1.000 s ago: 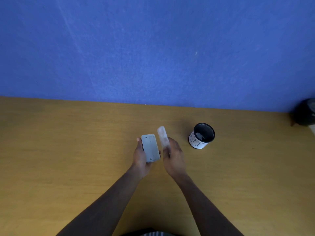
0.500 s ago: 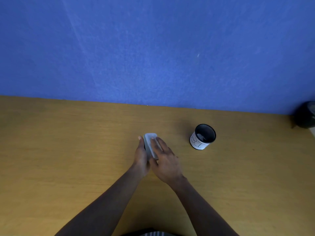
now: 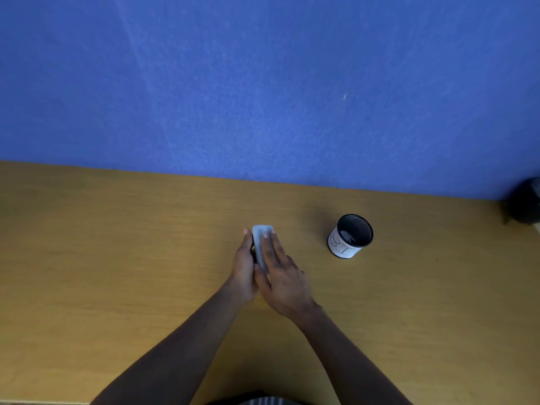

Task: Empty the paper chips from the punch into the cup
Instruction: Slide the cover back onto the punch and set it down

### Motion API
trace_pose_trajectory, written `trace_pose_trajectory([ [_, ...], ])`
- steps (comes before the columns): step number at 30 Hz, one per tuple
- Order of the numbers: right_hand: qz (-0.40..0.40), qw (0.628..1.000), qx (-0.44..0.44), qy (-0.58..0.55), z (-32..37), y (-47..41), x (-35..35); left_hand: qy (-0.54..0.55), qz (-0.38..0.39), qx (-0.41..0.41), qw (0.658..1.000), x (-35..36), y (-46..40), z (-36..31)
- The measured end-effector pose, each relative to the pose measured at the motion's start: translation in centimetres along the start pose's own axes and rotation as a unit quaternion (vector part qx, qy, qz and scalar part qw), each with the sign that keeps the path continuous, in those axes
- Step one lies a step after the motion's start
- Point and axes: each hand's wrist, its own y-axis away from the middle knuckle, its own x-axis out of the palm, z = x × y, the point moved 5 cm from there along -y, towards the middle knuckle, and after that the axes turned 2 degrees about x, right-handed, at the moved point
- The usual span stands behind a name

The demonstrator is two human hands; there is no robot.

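The punch is a small grey-white block held between both hands over the middle of the wooden table. My left hand grips its left side. My right hand lies flat against its pale cover, fingers stretched along it. Most of the punch is hidden by the hands. The cup is black inside with a white label, and it stands upright to the right of the hands, apart from them. Its inside is too dark to make out chips.
A blue wall rises along the table's far edge. A dark rounded object sits at the far right corner of the table.
One second ago my right hand held the pale cover apart from the punch body. It has since brought the cover onto the punch and now presses flat on it.
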Motion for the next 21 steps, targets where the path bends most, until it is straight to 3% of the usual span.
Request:
trace_pose_trajectory([
  [12, -0.021, 0.999, -0.027, 0.036, -0.5, 0.0, 1.1, 0.012, -0.004, 0.000, 1.000, -0.2, -0.3, 0.3],
  [17, -0.137, 0.986, -0.008, 0.095, -0.6, 0.1, 0.5, 0.048, -0.011, -0.009, 0.999, 0.2, 0.0, 0.1],
  [21, -0.174, 0.977, 0.007, 0.122, -0.9, 0.3, -0.3, 0.051, -0.017, 0.010, 0.999, 0.4, 0.1, -0.6],
])
